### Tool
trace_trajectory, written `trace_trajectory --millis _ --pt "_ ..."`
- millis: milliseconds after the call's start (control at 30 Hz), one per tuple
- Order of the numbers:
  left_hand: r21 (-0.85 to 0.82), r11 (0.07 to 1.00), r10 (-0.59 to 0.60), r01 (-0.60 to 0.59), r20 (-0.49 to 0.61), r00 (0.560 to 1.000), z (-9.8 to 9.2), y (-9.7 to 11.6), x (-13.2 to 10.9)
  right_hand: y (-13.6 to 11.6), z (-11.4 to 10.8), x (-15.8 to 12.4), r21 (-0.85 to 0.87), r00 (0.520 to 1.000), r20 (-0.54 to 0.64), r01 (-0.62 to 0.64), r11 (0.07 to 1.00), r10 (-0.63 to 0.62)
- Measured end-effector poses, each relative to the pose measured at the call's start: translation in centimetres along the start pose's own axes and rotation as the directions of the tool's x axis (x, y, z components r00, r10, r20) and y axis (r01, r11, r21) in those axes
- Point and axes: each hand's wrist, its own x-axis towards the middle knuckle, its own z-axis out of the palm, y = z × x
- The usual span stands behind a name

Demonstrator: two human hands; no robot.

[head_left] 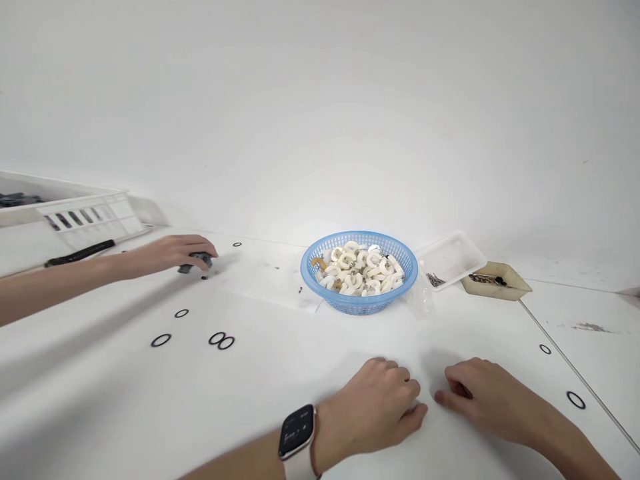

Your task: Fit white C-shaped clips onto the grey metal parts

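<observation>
My left hand (pixel 377 403), with a smartwatch (pixel 299 435) on the wrist, rests on the white table near the front edge, fingers curled under. My right hand (pixel 480 393) lies just to its right, fingers also curled, fingertips nearly touching the left hand. What they hold, if anything, is hidden. Beyond them stands a blue mesh basket (pixel 395 290) filled with white curved plastic parts (pixel 360 270).
Another person's hand (pixel 170 253) at the left grips a small dark object (pixel 197 262). Black O-rings (pixel 221 340) lie scattered on the table. A clear tray (pixel 450 257) and a beige tray (pixel 495 279) with small metal pieces sit right of the basket. A white crate (pixel 75 217) is far left.
</observation>
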Motion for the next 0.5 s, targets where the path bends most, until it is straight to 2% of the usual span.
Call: trace_trajectory --millis 500 --pt "0.001 1.000 0.001 -0.001 -0.015 1.000 0.20 -0.03 0.00 0.16 0.05 -0.09 0.001 1.000 -0.003 0.003 1.000 -0.003"
